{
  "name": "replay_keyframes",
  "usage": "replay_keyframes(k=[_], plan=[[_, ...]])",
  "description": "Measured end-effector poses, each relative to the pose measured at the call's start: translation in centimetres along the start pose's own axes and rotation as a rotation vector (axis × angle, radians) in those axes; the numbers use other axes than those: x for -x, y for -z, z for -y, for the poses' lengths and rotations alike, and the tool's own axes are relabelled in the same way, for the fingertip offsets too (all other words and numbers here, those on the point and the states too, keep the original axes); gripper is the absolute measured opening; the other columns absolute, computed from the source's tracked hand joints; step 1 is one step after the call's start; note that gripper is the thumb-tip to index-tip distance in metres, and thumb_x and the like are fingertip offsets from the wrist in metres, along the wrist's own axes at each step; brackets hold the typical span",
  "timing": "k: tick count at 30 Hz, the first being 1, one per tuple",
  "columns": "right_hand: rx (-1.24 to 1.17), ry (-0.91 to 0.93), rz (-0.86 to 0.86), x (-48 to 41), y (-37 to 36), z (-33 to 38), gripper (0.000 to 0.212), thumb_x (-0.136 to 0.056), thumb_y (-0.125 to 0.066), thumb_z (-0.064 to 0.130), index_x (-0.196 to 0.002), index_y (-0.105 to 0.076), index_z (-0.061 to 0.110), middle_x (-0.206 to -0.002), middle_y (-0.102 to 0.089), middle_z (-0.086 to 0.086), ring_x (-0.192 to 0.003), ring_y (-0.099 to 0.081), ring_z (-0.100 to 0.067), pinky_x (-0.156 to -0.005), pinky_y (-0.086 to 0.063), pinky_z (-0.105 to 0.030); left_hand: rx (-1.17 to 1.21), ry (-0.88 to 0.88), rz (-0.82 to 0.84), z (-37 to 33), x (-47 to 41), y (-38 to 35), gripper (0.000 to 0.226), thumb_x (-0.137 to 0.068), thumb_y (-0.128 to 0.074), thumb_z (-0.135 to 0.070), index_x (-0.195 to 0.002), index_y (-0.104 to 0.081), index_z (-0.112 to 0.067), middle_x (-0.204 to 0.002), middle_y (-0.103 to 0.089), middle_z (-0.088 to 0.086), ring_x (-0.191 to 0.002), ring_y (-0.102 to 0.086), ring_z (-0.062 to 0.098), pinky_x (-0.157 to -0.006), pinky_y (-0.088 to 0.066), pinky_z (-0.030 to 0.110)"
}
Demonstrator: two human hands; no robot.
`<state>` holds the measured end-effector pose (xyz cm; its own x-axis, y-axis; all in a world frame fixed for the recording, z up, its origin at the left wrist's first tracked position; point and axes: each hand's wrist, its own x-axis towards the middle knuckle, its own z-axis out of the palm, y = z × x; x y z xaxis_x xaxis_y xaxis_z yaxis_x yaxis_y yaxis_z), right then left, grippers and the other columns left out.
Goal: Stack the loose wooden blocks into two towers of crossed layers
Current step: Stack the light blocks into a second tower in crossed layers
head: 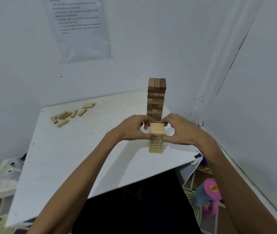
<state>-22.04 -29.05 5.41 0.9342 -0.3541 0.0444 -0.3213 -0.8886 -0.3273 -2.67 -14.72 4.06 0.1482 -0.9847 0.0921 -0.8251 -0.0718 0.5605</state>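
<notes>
A short tower of pale wooden blocks [156, 144] stands near the front right of the white table [83, 157]. My left hand [132, 128] and my right hand [183, 129] curl round its top layers from either side, thumbs at the front and fingers at the back. Behind it rises a taller tower of darker brown blocks [156, 98], its base partly hidden by my fingers. Several loose pale blocks [70, 114] lie scattered at the table's far left.
The table sits in a corner between two white walls, with a printed sheet [78, 27] taped up behind. A white tray [6, 176] stands low at the left. A pink and blue toy [208, 196] lies on the floor at the right.
</notes>
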Motion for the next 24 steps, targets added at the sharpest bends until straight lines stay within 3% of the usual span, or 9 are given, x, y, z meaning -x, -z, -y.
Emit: replay_keyframes(k=[3,10,16,24], plan=[[-0.004,-0.003,0.000,0.0,-0.1,-0.1,0.062,-0.085,-0.069,0.056,-0.137,-0.048,0.031,-0.127,-0.051,0.013,-0.109,-0.039,0.000,-0.082,-0.042,-0.025,0.007,-0.004,-0.008,0.1,0.2,0.0,0.057,-0.078,-0.078,-0.049,-0.129,-0.061,-0.029,-0.086,-0.055,-0.016,-0.076,-0.050,-0.002,-0.066,-0.038,0.019],[-0.003,0.000,-0.004,-0.1,0.0,-0.3,0.068,-0.083,-0.073,0.057,-0.140,-0.048,0.028,-0.131,-0.051,0.011,-0.117,-0.042,-0.004,-0.090,-0.047,-0.028,0.019,-0.001,-0.007,0.1,0.3,-0.1,0.061,-0.081,-0.082,-0.041,-0.135,-0.058,-0.024,-0.088,-0.056,-0.018,-0.077,-0.051,0.000,-0.069,-0.039,0.018],[0.014,0.023,-0.047,-0.2,0.5,0.7,0.074,-0.083,-0.069,0.063,-0.143,-0.045,0.027,-0.136,-0.047,0.009,-0.123,-0.039,-0.008,-0.091,-0.045,-0.030,0.040,0.002,-0.026,-0.1,0.8,0.6,0.068,-0.076,-0.072,-0.055,-0.136,-0.056,-0.029,-0.090,-0.057,-0.017,-0.075,-0.050,0.007,-0.070,-0.042,0.020],[0.057,0.093,-0.065,-1.8,1.3,4.5,0.063,-0.088,-0.062,0.061,-0.141,-0.049,0.030,-0.138,-0.050,0.011,-0.127,-0.045,-0.010,-0.100,-0.047,-0.037,0.023,0.057,-0.108,1.0,3.8,3.2,0.049,-0.088,-0.060,-0.053,-0.132,-0.059,-0.032,-0.097,-0.065,-0.018,-0.083,-0.057,0.010,-0.081,-0.050,0.032]])
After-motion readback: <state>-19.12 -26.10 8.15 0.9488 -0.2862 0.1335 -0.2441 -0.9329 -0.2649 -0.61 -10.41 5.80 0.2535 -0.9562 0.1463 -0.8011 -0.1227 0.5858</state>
